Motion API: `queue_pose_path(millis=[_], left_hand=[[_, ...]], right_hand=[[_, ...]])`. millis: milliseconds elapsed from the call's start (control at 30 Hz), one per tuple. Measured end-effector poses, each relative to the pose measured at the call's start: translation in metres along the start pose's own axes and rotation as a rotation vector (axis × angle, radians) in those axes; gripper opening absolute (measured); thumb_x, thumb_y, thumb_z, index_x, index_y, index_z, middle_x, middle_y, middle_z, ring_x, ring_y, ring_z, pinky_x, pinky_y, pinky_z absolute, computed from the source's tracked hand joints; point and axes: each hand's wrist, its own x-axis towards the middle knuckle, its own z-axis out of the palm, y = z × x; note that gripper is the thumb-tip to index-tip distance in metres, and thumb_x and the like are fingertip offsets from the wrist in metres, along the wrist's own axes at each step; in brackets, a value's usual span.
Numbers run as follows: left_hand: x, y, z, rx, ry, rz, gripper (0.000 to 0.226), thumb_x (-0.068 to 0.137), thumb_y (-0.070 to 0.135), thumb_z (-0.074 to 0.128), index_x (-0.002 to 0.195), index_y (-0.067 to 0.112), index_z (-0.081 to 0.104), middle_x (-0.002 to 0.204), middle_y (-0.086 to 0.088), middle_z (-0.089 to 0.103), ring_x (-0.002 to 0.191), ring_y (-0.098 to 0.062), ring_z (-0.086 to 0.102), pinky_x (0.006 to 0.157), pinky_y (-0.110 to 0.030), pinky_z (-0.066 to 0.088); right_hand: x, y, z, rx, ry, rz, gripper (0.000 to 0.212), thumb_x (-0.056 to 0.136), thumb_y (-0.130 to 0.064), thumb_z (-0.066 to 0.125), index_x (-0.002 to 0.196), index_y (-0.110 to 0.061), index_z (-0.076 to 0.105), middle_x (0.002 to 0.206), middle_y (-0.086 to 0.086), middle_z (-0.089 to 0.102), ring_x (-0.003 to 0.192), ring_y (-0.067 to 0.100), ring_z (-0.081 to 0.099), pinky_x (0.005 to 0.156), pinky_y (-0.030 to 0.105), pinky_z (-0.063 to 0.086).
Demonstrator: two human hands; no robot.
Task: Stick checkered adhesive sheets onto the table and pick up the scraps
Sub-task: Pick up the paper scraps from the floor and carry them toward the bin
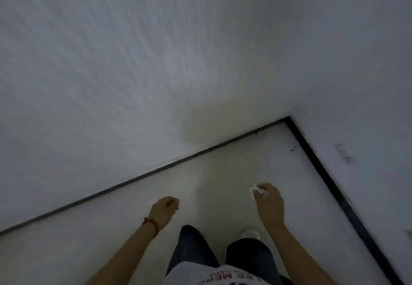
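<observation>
**A:** Pale floor (133, 247) is all that lies under you, running to a dark skirting line (334, 186) and blank white walls (156, 62). Nearest the camera I see your dark trousers (194, 247) and one light shoe (250, 232), then both hands out in front. What have you got hold of?

**B:** Your right hand (268, 204) has its fingers (256, 192) bunched around a small white scrap (253, 189), which pokes out past the fingertips. That is the only piece of the task's material showing. Your left hand (166, 210), with the red cord (152, 223) at the wrist, has its fingers curled in; I cannot tell whether anything sits inside it.

**A:** And the desk and the checkered sheets?

**B:** Neither shows. You are facing a corner of the room, so they are somewhere out of view.

**A:** So how should I handle this bit?

**B:** I would judge you are carrying a scrap off to be dropped somewhere. Keep the pinch firm, since a light backing piece can slip or cling to skin by its adhesive. If the left hand is free, use it to peel the scrap off your fingers when you let it go. Then look along the floor by the skirting for any stray pieces; none show from here, though the view is dim and blurred.
</observation>
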Motion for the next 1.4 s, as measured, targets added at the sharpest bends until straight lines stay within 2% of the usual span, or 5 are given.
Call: queue_pose_path(millis=[233,400,900,1133,1400], left_hand=[[0.016,0.132,0.120,0.228,-0.188,0.179,0.014,0.094,0.021,0.047,0.092,0.015,0.059,0.085,-0.002,0.061,0.084,-0.019,0.057,0.075,-0.025,0.042],[0.016,0.203,0.202,0.427,-0.362,0.302,0.017,0.093,0.021,0.047,0.080,0.022,0.058,0.082,-0.001,0.062,0.077,-0.017,0.058,0.071,-0.027,0.044],[0.069,0.383,0.408,1.283,-0.832,0.532,0.022,0.095,0.026,0.044,0.082,0.016,0.059,0.089,-0.005,0.059,0.079,-0.016,0.055,0.065,-0.020,0.041],[-0.007,0.360,0.506,1.538,-1.113,0.705,0.016,0.095,0.020,0.044,0.089,0.014,0.058,0.082,-0.002,0.060,0.078,-0.018,0.055,0.064,-0.019,0.042],[-0.118,0.257,0.604,1.663,-1.255,0.748,0.016,0.094,0.018,0.045,0.096,0.010,0.058,0.080,-0.003,0.060,0.072,-0.015,0.055,0.065,-0.022,0.040]], right_hand=[[-0.011,0.089,-0.109,0.193,0.256,0.241,0.020,0.089,-0.016,0.056,0.106,-0.005,0.059,0.107,0.017,0.057,0.087,0.019,0.051,0.078,0.026,0.040],[-0.032,0.138,-0.157,0.336,0.480,0.455,0.023,0.089,-0.016,0.057,0.107,-0.002,0.059,0.109,0.019,0.059,0.088,0.023,0.054,0.077,0.025,0.040],[-0.080,0.169,-0.178,0.935,1.269,1.165,0.022,0.088,-0.018,0.058,0.099,0.002,0.059,0.090,0.018,0.063,0.081,0.030,0.057,0.071,0.031,0.040],[-0.133,0.148,-0.126,1.120,1.556,1.392,0.020,0.087,-0.008,0.058,0.094,0.011,0.060,0.089,0.025,0.062,0.087,0.039,0.058,0.072,0.029,0.037],[-0.205,0.193,-0.104,1.197,1.619,1.504,0.015,0.090,-0.012,0.054,0.086,0.002,0.058,0.079,0.013,0.055,0.075,0.024,0.046,0.066,0.028,0.032]])
